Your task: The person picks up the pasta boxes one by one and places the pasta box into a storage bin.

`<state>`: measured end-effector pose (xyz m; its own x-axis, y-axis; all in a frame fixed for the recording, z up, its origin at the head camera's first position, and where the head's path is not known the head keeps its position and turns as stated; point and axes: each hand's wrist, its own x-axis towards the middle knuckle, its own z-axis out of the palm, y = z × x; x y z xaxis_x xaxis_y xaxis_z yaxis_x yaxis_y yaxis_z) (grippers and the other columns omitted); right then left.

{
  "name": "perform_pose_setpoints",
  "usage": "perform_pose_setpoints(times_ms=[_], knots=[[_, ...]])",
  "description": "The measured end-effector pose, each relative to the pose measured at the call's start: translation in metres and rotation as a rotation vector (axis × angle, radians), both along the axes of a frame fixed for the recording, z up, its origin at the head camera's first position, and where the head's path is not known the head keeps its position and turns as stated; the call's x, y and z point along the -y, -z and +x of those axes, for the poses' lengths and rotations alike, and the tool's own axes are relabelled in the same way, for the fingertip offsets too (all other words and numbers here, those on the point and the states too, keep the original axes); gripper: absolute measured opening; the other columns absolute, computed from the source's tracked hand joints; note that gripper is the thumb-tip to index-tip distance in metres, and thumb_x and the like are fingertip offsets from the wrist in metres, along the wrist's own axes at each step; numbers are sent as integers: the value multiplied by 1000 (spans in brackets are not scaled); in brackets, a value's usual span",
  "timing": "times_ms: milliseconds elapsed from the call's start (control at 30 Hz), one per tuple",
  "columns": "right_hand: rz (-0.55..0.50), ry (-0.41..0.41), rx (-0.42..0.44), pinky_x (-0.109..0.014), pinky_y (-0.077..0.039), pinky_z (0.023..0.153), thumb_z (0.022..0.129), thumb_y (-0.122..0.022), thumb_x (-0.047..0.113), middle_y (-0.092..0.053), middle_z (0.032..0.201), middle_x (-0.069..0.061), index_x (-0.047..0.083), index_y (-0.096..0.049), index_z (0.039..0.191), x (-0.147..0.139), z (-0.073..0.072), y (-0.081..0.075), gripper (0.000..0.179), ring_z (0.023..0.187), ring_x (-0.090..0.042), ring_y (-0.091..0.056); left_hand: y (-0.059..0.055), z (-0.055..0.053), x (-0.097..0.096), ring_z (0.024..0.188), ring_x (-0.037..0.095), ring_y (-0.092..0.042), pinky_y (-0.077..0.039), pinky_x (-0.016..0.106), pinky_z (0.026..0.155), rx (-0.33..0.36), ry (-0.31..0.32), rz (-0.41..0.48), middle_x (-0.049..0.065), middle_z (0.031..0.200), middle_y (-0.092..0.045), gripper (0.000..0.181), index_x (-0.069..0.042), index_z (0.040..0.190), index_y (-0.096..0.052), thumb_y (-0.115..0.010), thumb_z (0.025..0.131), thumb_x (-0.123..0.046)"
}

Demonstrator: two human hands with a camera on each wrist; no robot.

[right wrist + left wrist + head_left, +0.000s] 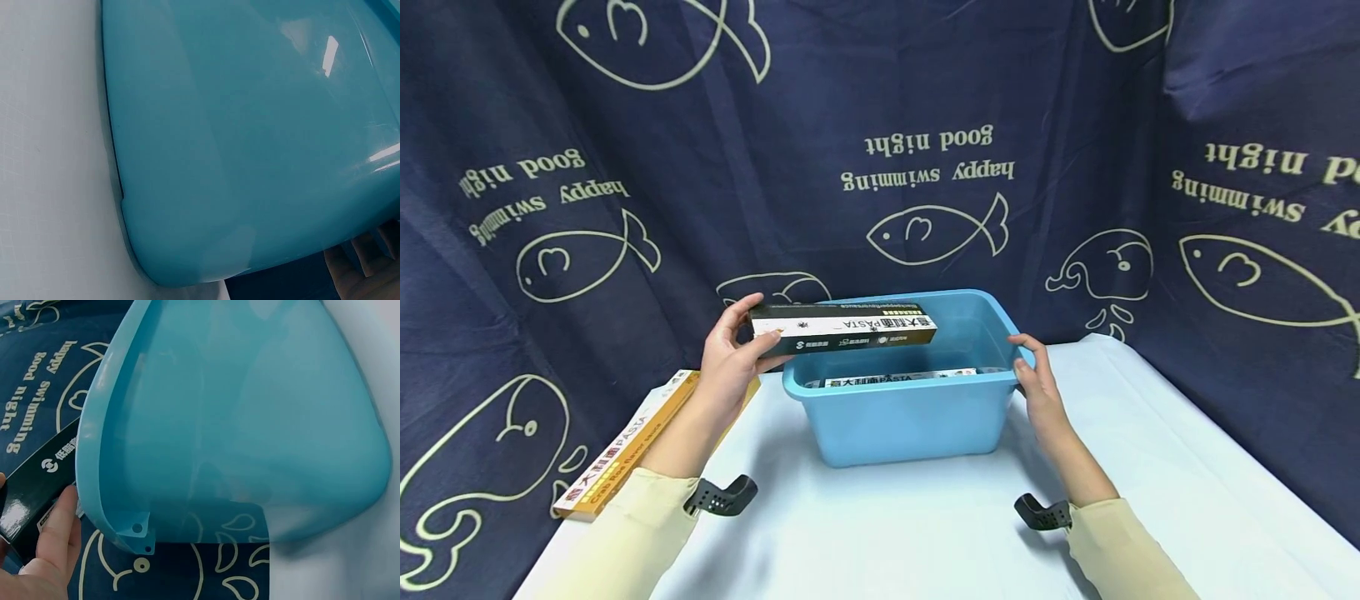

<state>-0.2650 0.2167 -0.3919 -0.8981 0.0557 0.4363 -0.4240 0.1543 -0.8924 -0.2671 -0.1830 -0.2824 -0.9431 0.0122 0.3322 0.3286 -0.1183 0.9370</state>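
My left hand point(733, 346) grips one end of a long black-and-white pasta box point(857, 327), held level over the left part of a blue plastic bin point(910, 421). In the left wrist view the dark end of that box point(47, 475) lies between thumb and fingers, beside the bin's rim point(94, 437). My right hand point(1037, 375) holds the bin's right rim, thumb on the near side and fingers over the edge. Inside the bin lies another pasta box point(898, 379), mostly hidden by the front wall. The right wrist view shows the bin's glossy wall point(237, 137) and some fingers point(356, 262).
An orange-and-white pasta box point(632, 446) marked Crab Roe flavor sauce lies on the left of the white table point(887, 533), partly behind my left forearm. A dark blue curtain point(820, 167) with fish drawings hangs behind and on both sides.
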Motion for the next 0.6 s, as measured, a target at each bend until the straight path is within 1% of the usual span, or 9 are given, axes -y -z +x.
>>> perform_pose_setpoints(times_ms=[133, 267, 433, 500, 600], knots=[[-6, -3, 1, -77, -14, 114, 103, -35, 33, -17, 165, -12, 11, -30, 146, 0, -1, 1, 48, 152, -43, -15, -2, -5, -4, 105, 15, -62, -61, 38, 79, 20, 9, -28, -1, 122, -41, 59, -16, 144, -43, -57, 92, 8], [-6, -4, 3, -78, -13, 114, 103, -35, 33, -16, 165, -12, 12, -30, 146, -1, -1, 1, 48, 153, -42, -14, -4, -10, -8, 102, 16, -63, -61, 40, 80, 32, 26, -58, -2, 122, -42, 59, -16, 144, -43, -58, 92, 7], [0, -3, 7, -78, -13, 113, 103, -35, 33, -15, 165, -12, 12, -30, 147, -1, -1, 1, 48, 153, -42, -13, -6, -18, -11, 99, 15, -66, -61, 39, 80, 43, 49, -104, 1, 118, -41, 61, -14, 146, -42, -59, 91, 6], [3, -3, 8, -78, -13, 113, 104, -35, 33, -15, 166, -12, 13, -30, 147, -1, -1, 1, 48, 153, -43, -13, -7, -21, -13, 101, 17, -65, -61, 38, 80, 50, 48, -133, 2, 116, -40, 62, -13, 147, -41, -60, 91, 6], [7, -3, 7, -78, -14, 113, 104, -35, 34, -14, 166, -12, 13, -30, 147, -1, 0, 1, 48, 153, -43, -14, -8, -24, -15, 109, 24, -62, -61, 39, 82, 69, 51, -182, 4, 118, -37, 64, -13, 150, -39, -60, 92, 5]])
